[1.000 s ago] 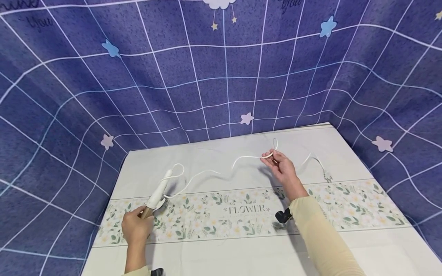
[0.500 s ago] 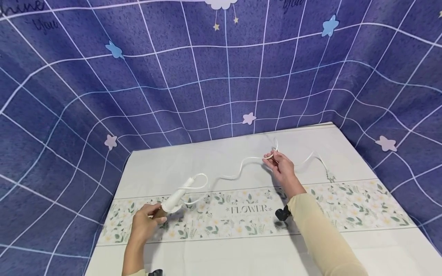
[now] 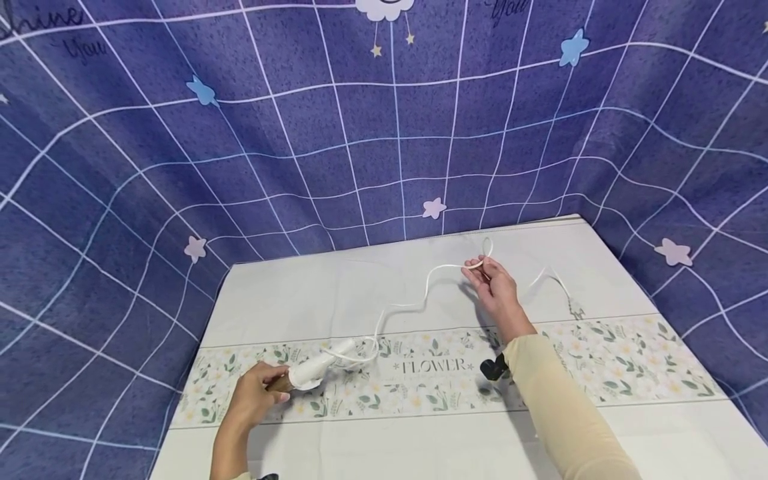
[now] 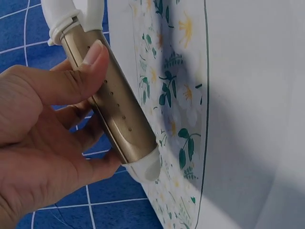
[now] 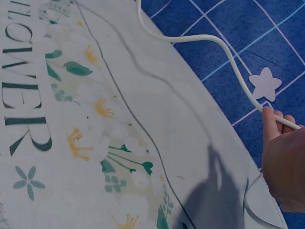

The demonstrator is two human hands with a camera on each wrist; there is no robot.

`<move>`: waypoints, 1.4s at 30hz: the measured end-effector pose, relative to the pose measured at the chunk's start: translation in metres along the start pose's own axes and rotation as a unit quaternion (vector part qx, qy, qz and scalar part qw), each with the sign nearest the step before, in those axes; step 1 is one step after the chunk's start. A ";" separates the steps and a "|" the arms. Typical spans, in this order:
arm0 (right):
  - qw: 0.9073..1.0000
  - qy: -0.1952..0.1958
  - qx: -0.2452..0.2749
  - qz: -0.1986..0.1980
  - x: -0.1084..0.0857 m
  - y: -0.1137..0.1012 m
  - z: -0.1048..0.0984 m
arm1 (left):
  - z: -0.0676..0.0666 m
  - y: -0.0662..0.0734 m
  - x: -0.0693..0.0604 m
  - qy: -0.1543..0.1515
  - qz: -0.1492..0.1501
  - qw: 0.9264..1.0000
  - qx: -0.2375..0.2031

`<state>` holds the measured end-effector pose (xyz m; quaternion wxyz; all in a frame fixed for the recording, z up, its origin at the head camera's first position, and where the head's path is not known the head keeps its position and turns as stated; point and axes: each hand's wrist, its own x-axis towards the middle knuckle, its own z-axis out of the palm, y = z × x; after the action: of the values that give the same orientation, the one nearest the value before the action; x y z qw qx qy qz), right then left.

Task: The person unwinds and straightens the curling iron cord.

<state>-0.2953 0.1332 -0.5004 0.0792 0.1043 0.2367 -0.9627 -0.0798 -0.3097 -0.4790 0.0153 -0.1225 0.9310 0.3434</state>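
My left hand [image 3: 252,395] grips a curling iron by its gold barrel [image 4: 116,102], thumb on one side and fingers round the other. The white handle [image 3: 318,365] points away to the right, and a white tip shows at the barrel's lower end in the left wrist view. From the handle a white power cord [image 3: 408,306] runs in waves to my right hand [image 3: 495,288], which holds it between thumb and fingers. A small loop of cord stands above those fingers. Beyond the hand the cord goes on to a plug [image 3: 576,308] at the right.
The white table cover [image 3: 312,287] carries a printed floral band with the word FLOWER. A dark blue curtain [image 3: 336,153] with grid lines and stars hangs behind the table and at both sides. The table's back edge meets it.
My left hand has moved right and the curling iron has swung from steep to nearly flat, its handle now pointing right. The cord between the hands has shifted; my right hand moved slightly right.
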 end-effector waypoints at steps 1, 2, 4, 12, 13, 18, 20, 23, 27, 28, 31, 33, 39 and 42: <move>1.000 -0.005 0.008 -0.002 0.000 -0.001 0.000 | 0.000 0.000 0.000 0.001 0.000 1.000 0.008; 1.000 -0.011 0.018 -0.004 0.000 -0.001 0.000 | 0.000 -0.001 0.000 0.002 0.000 1.000 0.019; 0.999 -0.023 0.041 -0.007 0.001 -0.003 0.001 | -0.001 -0.001 0.000 0.002 0.001 0.999 0.039; 0.990 -0.055 0.126 -0.028 0.001 -0.014 0.006 | -0.009 0.001 -0.001 0.012 0.013 0.992 0.126; 0.988 -0.060 0.137 -0.029 0.000 -0.016 0.006 | -0.009 0.001 -0.001 0.017 0.008 0.991 0.131; 0.982 -0.068 0.175 -0.034 -0.002 -0.024 0.006 | -0.010 -0.001 -0.001 0.039 -0.016 0.989 0.145; 0.980 -0.058 0.189 -0.034 -0.003 -0.028 0.005 | -0.010 -0.002 -0.001 0.045 -0.026 0.988 0.149; 0.976 -0.041 0.212 -0.034 -0.003 -0.035 0.004 | -0.010 -0.004 -0.001 0.058 -0.043 0.986 0.149; 0.972 -0.035 0.229 -0.035 -0.004 -0.042 0.002 | -0.010 -0.006 -0.002 0.093 -0.072 0.984 0.131; 0.972 -0.035 0.229 -0.036 -0.004 -0.043 0.001 | -0.009 -0.006 -0.003 0.103 -0.080 0.983 0.125; 0.973 -0.032 0.226 -0.036 -0.004 -0.044 0.000 | -0.007 -0.007 -0.004 0.135 -0.102 0.980 0.106; 0.973 -0.031 0.226 -0.035 -0.004 -0.044 0.000 | -0.006 -0.008 -0.005 0.153 -0.112 0.977 0.097; 0.973 -0.027 0.225 -0.037 -0.006 -0.045 -0.003 | -0.006 -0.012 -0.004 0.202 -0.143 0.965 0.084; 0.973 -0.029 0.224 -0.039 -0.008 -0.045 -0.005 | -0.006 -0.017 -0.002 0.223 -0.162 0.958 0.076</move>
<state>-0.2964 0.1760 -0.4825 0.0233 0.0820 0.0163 -0.9962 -0.0738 -0.3257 -0.4845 -0.1276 -0.3438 0.9017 0.2290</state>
